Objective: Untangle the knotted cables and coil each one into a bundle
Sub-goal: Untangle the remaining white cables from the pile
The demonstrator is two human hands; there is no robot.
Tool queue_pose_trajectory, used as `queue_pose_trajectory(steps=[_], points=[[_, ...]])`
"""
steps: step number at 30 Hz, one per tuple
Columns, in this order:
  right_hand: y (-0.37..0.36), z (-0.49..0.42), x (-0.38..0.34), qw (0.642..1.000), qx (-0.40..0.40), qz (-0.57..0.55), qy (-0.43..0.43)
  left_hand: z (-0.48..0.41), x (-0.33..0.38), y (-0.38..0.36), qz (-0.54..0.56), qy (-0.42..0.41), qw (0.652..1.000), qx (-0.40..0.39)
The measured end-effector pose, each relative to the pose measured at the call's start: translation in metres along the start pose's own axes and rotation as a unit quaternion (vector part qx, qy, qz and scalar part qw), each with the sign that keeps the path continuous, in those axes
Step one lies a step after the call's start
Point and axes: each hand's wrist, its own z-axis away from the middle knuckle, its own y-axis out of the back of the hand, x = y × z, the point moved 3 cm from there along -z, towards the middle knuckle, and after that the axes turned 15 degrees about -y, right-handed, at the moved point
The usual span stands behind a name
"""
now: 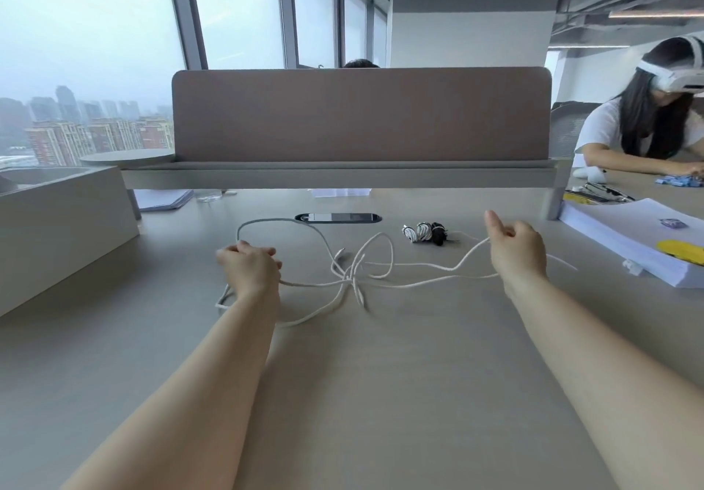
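White cables lie tangled on the beige table (381, 375), crossing in a knot (348, 276) at mid table. My left hand (249, 266) sits left of the knot, fingers curled round a white cable that runs from it toward the knot. On the right, my right hand (516, 247) is raised slightly and holds another white strand, with one finger pointing up. A grey cable loop (263, 221) arcs behind my left hand. Three coiled bundles (424, 232), two striped white and one black, lie beyond the knot.
A grommet cover (337, 218) sits in the table in front of a brown divider panel (360, 116). A stack of white paper (628, 238) lies at the right. A person in a headset (647, 123) works at the far right. A grey box (57, 222) stands left.
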Motion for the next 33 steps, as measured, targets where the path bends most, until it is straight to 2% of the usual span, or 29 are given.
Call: queue_pose_trajectory(steps=[2,3,5,6,7,8,10,11,13,15,17,21,24,27,31,33], points=[[-0.001,0.000,0.002,0.985,0.044,0.159,0.045,-0.003,-0.008,0.000,-0.052,-0.002,0.998,-0.029],[-0.004,0.003,0.000,0.969,0.080,0.208,0.104,-0.003,-0.011,-0.001,-0.070,-0.008,0.996,-0.049],[-0.015,0.018,-0.010,0.938,0.111,0.186,0.270,-0.001,-0.012,-0.006,-0.081,-0.024,0.993,-0.079],[-0.022,0.030,-0.017,0.920,0.089,0.148,0.351,0.002,-0.009,-0.009,-0.078,-0.031,0.992,-0.092],[-0.030,0.043,-0.023,0.904,0.035,0.110,0.411,0.005,-0.005,-0.011,-0.068,-0.036,0.992,-0.102],[-0.038,0.057,-0.028,0.897,-0.054,0.084,0.430,0.009,-0.001,-0.013,-0.054,-0.037,0.992,-0.109],[-0.054,0.085,-0.032,0.886,-0.244,0.098,0.382,0.017,0.007,-0.016,-0.026,-0.035,0.993,-0.113],[-0.061,0.094,-0.030,0.871,-0.308,0.136,0.356,0.018,0.009,-0.017,-0.015,-0.031,0.994,-0.108],[-0.071,0.101,-0.018,0.839,-0.343,0.228,0.355,0.016,0.008,-0.017,-0.003,-0.020,0.996,-0.090],[-0.074,0.096,-0.007,0.835,-0.330,0.271,0.346,0.010,0.005,-0.014,0.006,0.005,0.998,-0.064],[-0.074,0.086,-0.002,0.864,-0.309,0.248,0.311,0.004,0.004,-0.010,0.021,0.036,0.999,-0.033],[-0.061,0.075,-0.012,0.913,-0.202,0.171,0.311,0.000,0.005,-0.001,0.042,0.087,0.995,0.009],[-0.047,0.080,-0.024,0.927,-0.142,0.157,0.311,0.001,0.009,0.001,0.108,0.121,0.986,0.046],[-0.048,0.092,-0.026,0.894,-0.123,0.224,0.368,0.003,0.013,-0.002,0.210,0.153,0.963,0.067],[-0.069,0.098,-0.019,0.824,-0.092,0.347,0.439,0.013,0.018,-0.015,0.285,0.175,0.942,0.018],[-0.076,0.100,-0.021,0.834,-0.102,0.308,0.447,0.016,0.021,-0.021,0.294,0.170,0.941,-0.009]])
